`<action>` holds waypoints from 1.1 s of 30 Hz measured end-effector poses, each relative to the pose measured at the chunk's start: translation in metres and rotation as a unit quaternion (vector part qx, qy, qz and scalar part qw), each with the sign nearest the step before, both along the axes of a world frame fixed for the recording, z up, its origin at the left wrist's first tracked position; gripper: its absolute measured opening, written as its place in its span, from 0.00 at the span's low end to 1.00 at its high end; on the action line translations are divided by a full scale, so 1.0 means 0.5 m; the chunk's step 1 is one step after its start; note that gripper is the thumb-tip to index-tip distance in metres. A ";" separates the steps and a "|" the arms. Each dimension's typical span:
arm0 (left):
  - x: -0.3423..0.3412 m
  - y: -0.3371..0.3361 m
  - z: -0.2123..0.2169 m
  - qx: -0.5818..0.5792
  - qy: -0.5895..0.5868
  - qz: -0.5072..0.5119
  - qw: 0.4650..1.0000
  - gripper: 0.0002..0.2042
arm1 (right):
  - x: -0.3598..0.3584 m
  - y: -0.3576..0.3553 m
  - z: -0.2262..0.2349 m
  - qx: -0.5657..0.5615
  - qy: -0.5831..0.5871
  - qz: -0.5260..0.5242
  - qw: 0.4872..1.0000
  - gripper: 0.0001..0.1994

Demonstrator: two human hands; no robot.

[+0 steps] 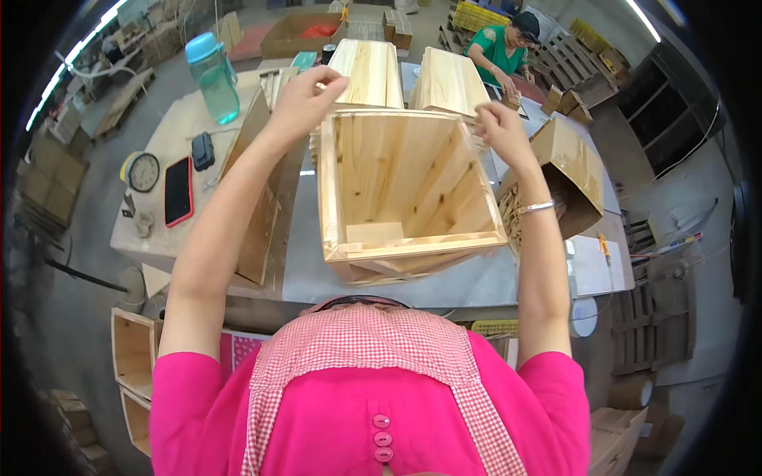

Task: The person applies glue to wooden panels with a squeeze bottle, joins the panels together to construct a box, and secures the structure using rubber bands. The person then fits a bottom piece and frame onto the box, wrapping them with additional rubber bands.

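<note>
An open wooden box (405, 190) stands on the worktop (476, 278), its mouth facing up toward the camera. The left hand (305, 99) grips its far left corner, fingers pinched together on the rim; the right hand (500, 131) holds the far right corner, fingers curled over the edge. A cardboard box (571, 170) sits just right.

A workshop with a grey concrete floor (63, 317), lit by long ceiling strip lights (67, 63). Stacked wooden pallets (651, 325) stand at right beside dark shelving (675, 119), while cardboard boxes (298, 32) and wooden crates (131, 349) crowd the floor around the workbench (182, 119).
</note>
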State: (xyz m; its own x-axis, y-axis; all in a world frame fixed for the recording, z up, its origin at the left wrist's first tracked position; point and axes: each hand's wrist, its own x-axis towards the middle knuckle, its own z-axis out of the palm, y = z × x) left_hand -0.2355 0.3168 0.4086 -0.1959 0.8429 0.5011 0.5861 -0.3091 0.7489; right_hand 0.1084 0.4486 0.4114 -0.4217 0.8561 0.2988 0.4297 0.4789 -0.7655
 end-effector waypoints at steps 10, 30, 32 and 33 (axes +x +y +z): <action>0.294 0.219 -0.042 -0.151 0.254 -0.099 0.950 0.26 | 0.033 -0.021 -0.155 -0.273 0.216 0.129 0.929 0.15; 0.330 0.206 -0.021 -0.310 0.141 -0.059 0.938 0.28 | -0.043 0.085 -0.196 -0.218 0.352 0.067 0.908 0.10; 0.340 0.202 -0.017 -0.288 0.187 -0.028 0.939 0.31 | -0.041 0.060 -0.205 -0.157 0.323 0.021 0.933 0.11; 0.327 0.209 -0.022 -0.276 0.199 -0.038 0.940 0.33 | -0.040 0.044 -0.205 -0.171 0.311 0.022 0.935 0.11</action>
